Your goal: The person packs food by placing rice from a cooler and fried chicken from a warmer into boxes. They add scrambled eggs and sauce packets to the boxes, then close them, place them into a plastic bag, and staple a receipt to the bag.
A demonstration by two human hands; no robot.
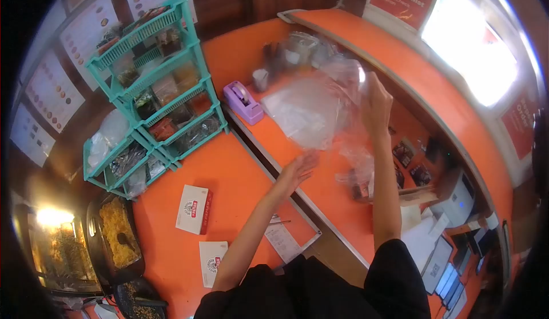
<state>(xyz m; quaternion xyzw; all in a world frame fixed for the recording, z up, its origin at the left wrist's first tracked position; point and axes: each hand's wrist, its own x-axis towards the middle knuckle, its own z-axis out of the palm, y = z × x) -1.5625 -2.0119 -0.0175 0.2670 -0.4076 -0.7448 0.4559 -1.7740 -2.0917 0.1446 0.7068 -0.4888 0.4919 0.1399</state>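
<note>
My right hand (374, 104) is raised over the orange counter and grips the top edge of a clear plastic bag (311, 110), which hangs open and blurred in the air. Below the bag, my left hand (297, 170) reaches forward with its fingers spread, just under the bag's lower edge and holding nothing. A purple tape dispenser (243, 102) stands on the counter to the left of the bag.
A teal rack (157, 84) with packets stands at left. A red-and-white box (193, 208) and a white card (211, 262) lie near me. A tray of yellow food (117, 239) is at lower left. Papers and a printer (460, 196) sit at right.
</note>
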